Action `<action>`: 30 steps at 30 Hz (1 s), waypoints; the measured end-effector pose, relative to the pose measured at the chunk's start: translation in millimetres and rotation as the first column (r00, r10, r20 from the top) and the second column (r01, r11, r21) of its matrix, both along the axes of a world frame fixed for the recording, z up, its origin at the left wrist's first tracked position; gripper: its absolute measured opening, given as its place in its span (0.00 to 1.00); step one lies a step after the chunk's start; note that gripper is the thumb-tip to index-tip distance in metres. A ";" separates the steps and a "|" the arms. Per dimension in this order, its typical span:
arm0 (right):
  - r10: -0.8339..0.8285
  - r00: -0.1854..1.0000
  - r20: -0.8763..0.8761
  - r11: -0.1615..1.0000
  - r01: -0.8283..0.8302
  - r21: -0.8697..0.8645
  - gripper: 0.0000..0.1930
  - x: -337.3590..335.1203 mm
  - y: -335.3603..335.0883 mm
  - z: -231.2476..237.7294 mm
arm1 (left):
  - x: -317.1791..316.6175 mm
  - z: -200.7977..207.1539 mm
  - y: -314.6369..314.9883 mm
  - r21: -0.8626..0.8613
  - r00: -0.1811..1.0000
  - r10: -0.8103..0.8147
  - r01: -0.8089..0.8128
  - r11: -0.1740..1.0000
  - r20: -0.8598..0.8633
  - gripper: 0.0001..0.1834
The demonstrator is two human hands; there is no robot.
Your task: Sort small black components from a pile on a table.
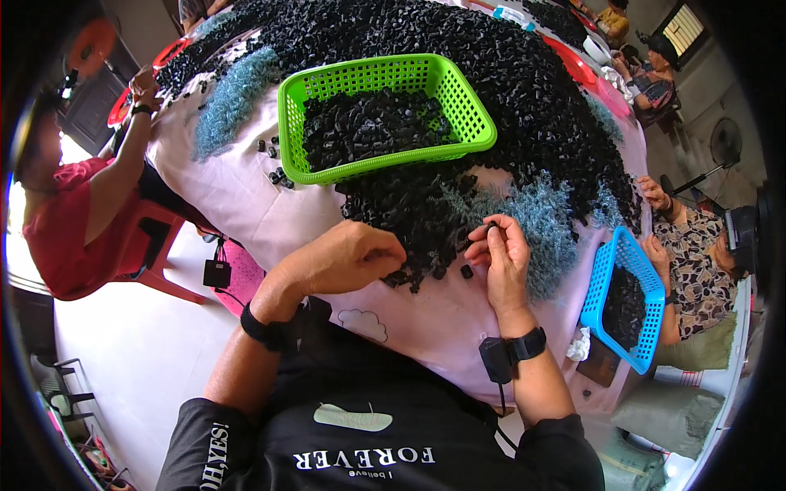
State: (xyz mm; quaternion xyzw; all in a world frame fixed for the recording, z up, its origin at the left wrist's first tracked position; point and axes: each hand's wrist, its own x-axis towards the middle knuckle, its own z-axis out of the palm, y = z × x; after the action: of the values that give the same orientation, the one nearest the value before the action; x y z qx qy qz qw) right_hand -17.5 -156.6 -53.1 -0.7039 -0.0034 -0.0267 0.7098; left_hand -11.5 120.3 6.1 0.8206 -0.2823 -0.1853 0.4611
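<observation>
Small black plastic parts (426, 200) lie in a broad heap on the cloth-covered table in front of me. My left hand (352, 254) is at the heap's near edge, fingers bent down and pressed together; whatever they hold is hidden. To its right, my right hand (506, 258) is raised with the palm turned inward, pinching a small black plastic part (492, 226) between thumb and fingertips. One loose black part (467, 272) rests on the cloth between my hands. Beside my right hand lies a tangle of blue-grey plastic scraps (540, 233).
A green basket (385, 170) partly filled with black parts stands beyond my hands. A blue basket (598, 299) stands at the right, beside a person in a patterned shirt (700, 262). Another person in red (90, 196) sits at the left. More scraps (237, 98) lie at the far left.
</observation>
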 end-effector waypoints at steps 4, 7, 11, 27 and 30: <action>-0.007 0.999 -0.033 1.000 0.007 -0.003 0.09 3.0 -0.3 -0.8 | 1.0 3.4 -4.5 -0.052 0.998 0.068 -0.068 0.996 0.000 0.10; -0.024 0.998 -0.054 0.998 0.027 0.056 0.09 8.7 0.1 3.9 | -2.0 -2.9 -18.5 -0.120 0.979 -0.161 0.176 0.977 0.125 0.13; -0.060 0.998 0.029 0.989 0.055 0.139 0.09 22.6 4.3 16.8 | -25.3 -9.4 -52.1 -0.069 0.931 -0.307 0.325 0.943 0.196 0.18; -0.124 0.992 0.009 0.969 0.119 0.216 0.10 23.3 15.3 8.0 | -29.4 -23.3 -89.3 0.414 0.811 -0.357 0.158 0.896 0.464 0.09; -0.151 0.989 -0.006 0.974 0.149 0.170 0.10 22.5 15.1 5.3 | -30.0 -15.8 -81.6 0.446 0.806 -0.331 0.094 0.890 0.490 0.10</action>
State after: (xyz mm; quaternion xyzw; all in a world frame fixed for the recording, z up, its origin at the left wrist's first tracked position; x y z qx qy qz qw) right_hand 5.0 -141.4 -47.8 -0.6387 0.0494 -0.0831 0.7633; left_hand -41.5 38.7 -9.7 0.8772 -0.4515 -0.0452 0.1570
